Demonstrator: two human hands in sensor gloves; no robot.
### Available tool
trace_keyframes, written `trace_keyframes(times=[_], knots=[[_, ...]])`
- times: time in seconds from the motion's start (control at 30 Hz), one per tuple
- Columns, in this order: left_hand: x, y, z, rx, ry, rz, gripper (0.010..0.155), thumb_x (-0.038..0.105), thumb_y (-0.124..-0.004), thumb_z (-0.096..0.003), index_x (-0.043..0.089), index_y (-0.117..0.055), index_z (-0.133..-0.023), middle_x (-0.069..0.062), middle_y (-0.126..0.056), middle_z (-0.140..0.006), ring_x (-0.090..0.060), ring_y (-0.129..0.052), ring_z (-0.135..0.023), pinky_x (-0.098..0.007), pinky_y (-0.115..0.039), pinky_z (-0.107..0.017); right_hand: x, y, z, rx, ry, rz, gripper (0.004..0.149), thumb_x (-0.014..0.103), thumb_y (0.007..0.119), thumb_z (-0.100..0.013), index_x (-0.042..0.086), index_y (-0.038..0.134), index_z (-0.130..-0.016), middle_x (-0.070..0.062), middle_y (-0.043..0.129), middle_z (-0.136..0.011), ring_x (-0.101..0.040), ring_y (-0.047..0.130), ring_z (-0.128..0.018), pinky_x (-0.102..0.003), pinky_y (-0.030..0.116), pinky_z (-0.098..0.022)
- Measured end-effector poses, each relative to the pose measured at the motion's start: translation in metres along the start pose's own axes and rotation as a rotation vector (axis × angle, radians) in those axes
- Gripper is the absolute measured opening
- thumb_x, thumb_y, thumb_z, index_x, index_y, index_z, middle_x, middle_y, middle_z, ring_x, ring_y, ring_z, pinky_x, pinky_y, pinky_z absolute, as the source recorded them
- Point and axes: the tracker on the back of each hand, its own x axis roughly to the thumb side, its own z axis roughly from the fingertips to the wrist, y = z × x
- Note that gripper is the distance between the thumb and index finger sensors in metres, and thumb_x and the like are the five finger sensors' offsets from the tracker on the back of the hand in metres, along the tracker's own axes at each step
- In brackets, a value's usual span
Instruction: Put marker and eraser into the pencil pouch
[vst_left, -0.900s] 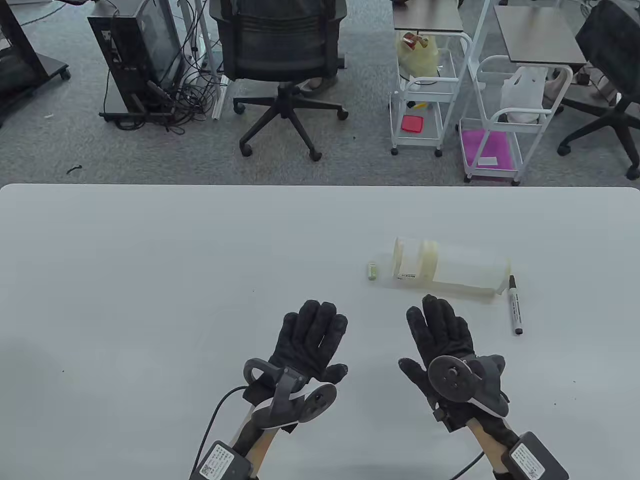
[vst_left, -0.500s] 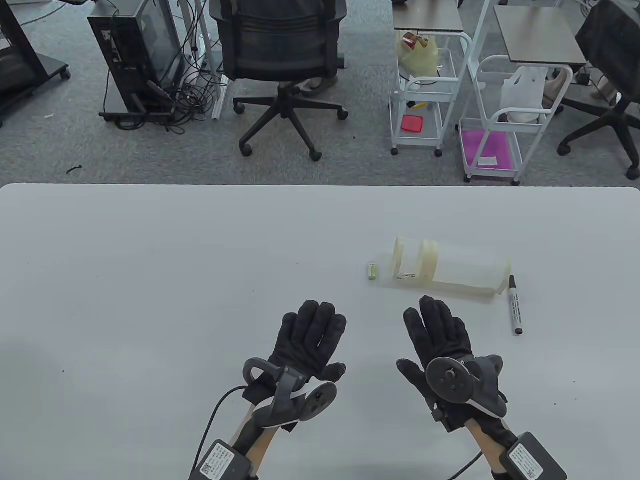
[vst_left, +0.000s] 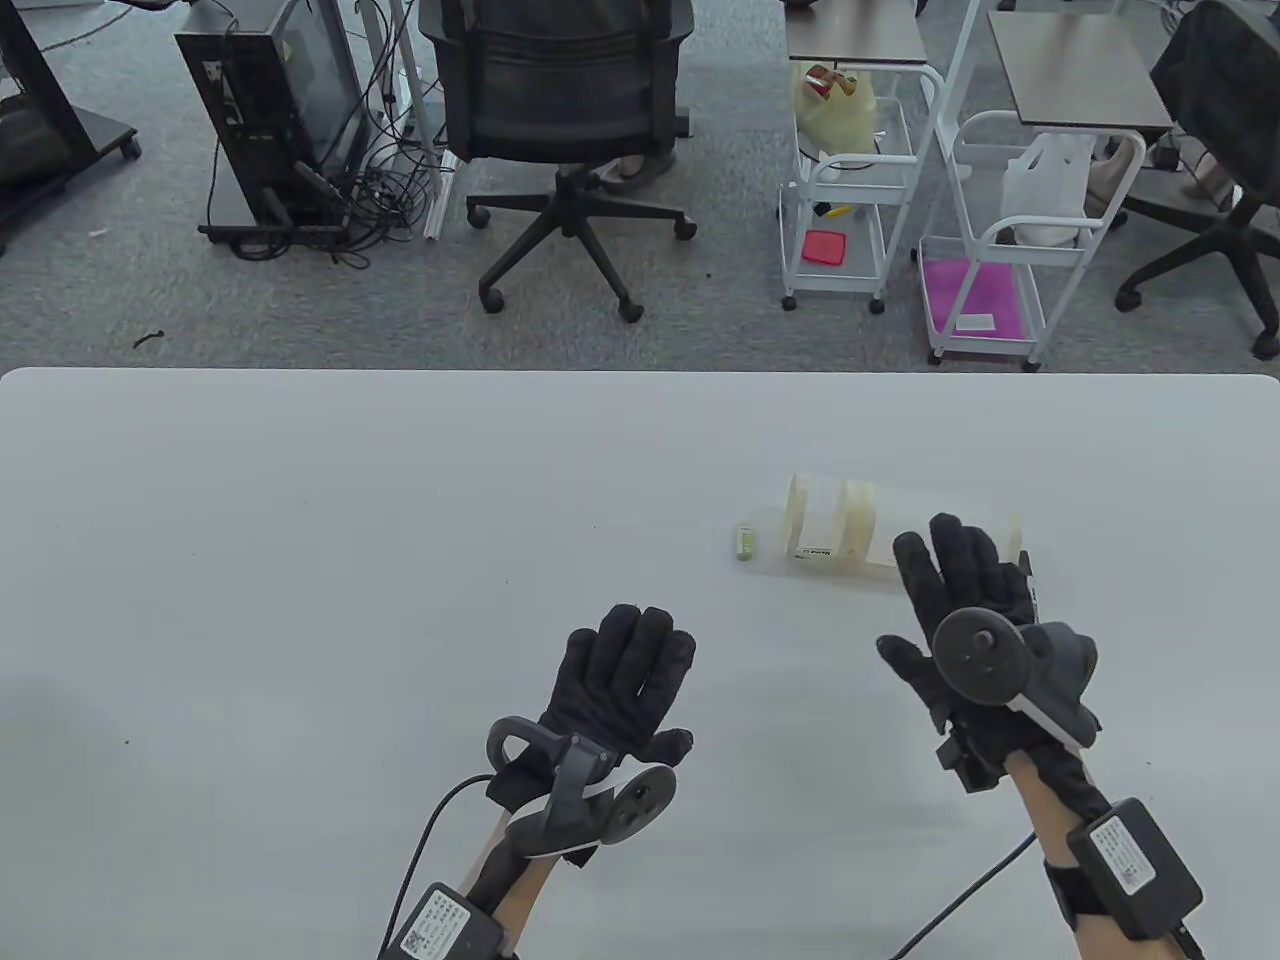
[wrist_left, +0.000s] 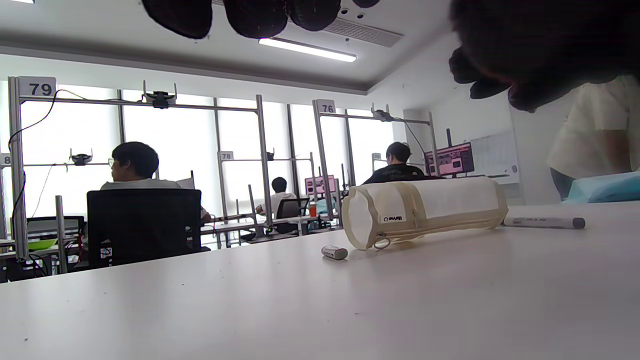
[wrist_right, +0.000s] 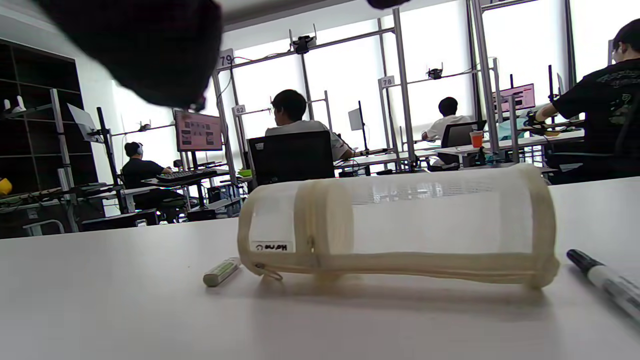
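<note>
The cream cylindrical pencil pouch (vst_left: 838, 522) lies on its side on the white table (vst_left: 300, 560), zip ring at its left end. The small green-white eraser (vst_left: 745, 542) lies just left of it. The black-capped marker (wrist_right: 607, 282) lies by the pouch's right end; in the table view my right hand mostly covers it. My right hand (vst_left: 955, 585) is open with fingers spread, over the pouch's near right side and the marker, holding nothing. My left hand (vst_left: 625, 675) is open and flat, nearer me, left of the pouch. The pouch (wrist_left: 425, 210), eraser (wrist_left: 334, 252) and marker (wrist_left: 542, 222) show in the left wrist view.
Office chairs and white carts (vst_left: 850, 200) stand on the floor beyond the table's far edge. Cables run from both wrists toward the near edge.
My right hand has moved forward and to the right, from short of the pouch to over its near right side and the marker. My left hand has stayed put.
</note>
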Motion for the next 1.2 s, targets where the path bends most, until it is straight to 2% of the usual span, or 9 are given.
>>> trace_keyframes(times=[0.17,0.27,0.37,0.43,0.67,0.83,0.9,1.0,1.2], knots=[[0.001,-0.004,0.0,-0.022,-0.001,0.018,0.09,0.062,-0.067,-0.0438,0.023,-0.028,-0.116,-0.011,-0.038,-0.126,-0.04,-0.048,-0.116,-0.062,-0.054,-0.079,-0.044,0.0,-0.029,0.045,0.108,-0.02,0.087,0.038,0.088,-0.036,0.035,0.037,-0.106,-0.005,0.026,-0.116,-0.043,0.035,-0.112,-0.066,0.038,-0.074],[0.003,-0.009,-0.001,-0.04,-0.001,0.007,0.09,0.062,-0.067,-0.0436,0.023,-0.028,-0.116,-0.011,-0.038,-0.126,-0.04,-0.049,-0.116,-0.062,-0.054,-0.079,-0.077,0.011,-0.048,0.148,0.168,-0.02,0.089,0.038,0.089,-0.035,0.037,0.036,-0.106,-0.004,0.026,-0.116,-0.043,0.035,-0.112,-0.066,0.039,-0.074],[0.003,-0.011,-0.002,-0.052,0.005,0.001,0.09,0.061,-0.067,-0.0436,0.023,-0.028,-0.116,-0.011,-0.039,-0.126,-0.04,-0.049,-0.116,-0.062,-0.054,-0.079,-0.097,0.025,-0.059,0.221,0.198,-0.071,0.093,0.04,0.092,-0.033,0.038,0.035,-0.106,-0.003,0.025,-0.116,-0.042,0.035,-0.112,-0.066,0.039,-0.074],[0.002,-0.012,-0.002,-0.051,0.011,-0.003,0.09,0.061,-0.067,-0.0436,0.023,-0.029,-0.115,-0.011,-0.039,-0.126,-0.04,-0.049,-0.116,-0.062,-0.054,-0.079,-0.107,0.038,-0.067,0.272,0.214,-0.02,0.096,0.042,0.093,-0.032,0.041,0.032,-0.106,-0.001,0.023,-0.116,-0.041,0.034,-0.113,-0.065,0.038,-0.074],[0.0,-0.011,0.0,-0.053,0.03,-0.022,0.09,0.061,-0.067,-0.0435,0.023,-0.029,-0.115,-0.01,-0.04,-0.126,-0.04,-0.05,-0.115,-0.061,-0.055,-0.079,-0.105,0.073,-0.089,0.361,0.209,0.139,0.099,0.048,0.094,-0.028,0.045,0.03,-0.104,0.005,0.027,-0.116,-0.036,0.037,-0.113,-0.063,0.04,-0.075],[-0.001,-0.012,0.0,-0.059,0.034,-0.026,0.089,0.061,-0.067,-0.0436,0.023,-0.03,-0.115,-0.01,-0.04,-0.126,-0.039,-0.05,-0.115,-0.061,-0.055,-0.079,-0.093,0.09,-0.096,0.343,0.201,0.311,0.107,0.051,0.093,-0.026,0.041,0.019,-0.103,0.001,0.021,-0.115,-0.037,0.037,-0.112,-0.063,0.04,-0.075],[-0.001,-0.012,0.0,-0.058,0.037,-0.023,0.09,0.061,-0.068,-0.0435,0.023,-0.029,-0.115,-0.01,-0.04,-0.126,-0.039,-0.05,-0.115,-0.061,-0.055,-0.079,-0.086,0.097,-0.098,0.297,0.189,0.422,0.11,0.052,0.092,-0.026,0.039,0.016,-0.103,-0.001,0.022,-0.115,-0.037,0.041,-0.112,-0.062,0.041,-0.075],[-0.001,-0.012,0.0,-0.059,0.037,-0.028,0.089,0.06,-0.068,-0.0436,0.023,-0.03,-0.115,-0.01,-0.04,-0.126,-0.039,-0.05,-0.115,-0.061,-0.055,-0.079,-0.081,0.102,-0.101,0.26,0.185,0.485,0.11,0.049,0.093,-0.026,0.037,0.014,-0.103,-0.003,0.026,-0.114,-0.036,0.048,-0.11,-0.061,0.044,-0.075],[-0.002,-0.013,0.001,-0.054,0.042,-0.027,0.089,0.06,-0.068,-0.0437,0.023,-0.03,-0.115,-0.01,-0.04,-0.126,-0.039,-0.05,-0.115,-0.061,-0.055,-0.079,-0.075,0.103,-0.105,0.18,0.149,0.537,0.103,0.046,0.093,-0.026,0.037,0.026,-0.104,-0.005,0.041,-0.111,-0.032,0.07,-0.097,-0.059,0.052,-0.073]])
